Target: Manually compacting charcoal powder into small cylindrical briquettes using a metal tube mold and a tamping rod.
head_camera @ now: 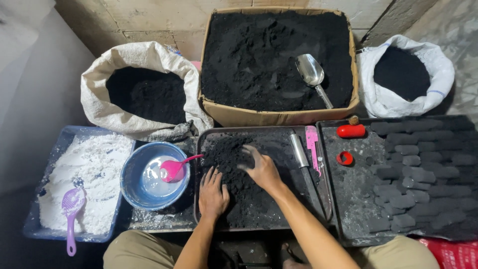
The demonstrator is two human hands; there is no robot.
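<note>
Both hands, left hand (212,195) and right hand (262,169), spread flat, empty, on black powder (239,194) in the tray (279,135) below the cardboard box (279,117).

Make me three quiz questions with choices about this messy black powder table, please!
1. Where does the metal scoop lie?
A. in the cardboard box
B. in the blue bowl
C. on the white powder

2. What colour is the spoon in the blue bowl?
A. green
B. pink
C. yellow

3. What are the left hand and right hand doing?
A. holding the scoop
B. resting in a lap
C. pressing into black powder on a tray

Answers: A, it rests on the box's black powder; B, it shows pink; C, both palms lie on the heap.
</note>
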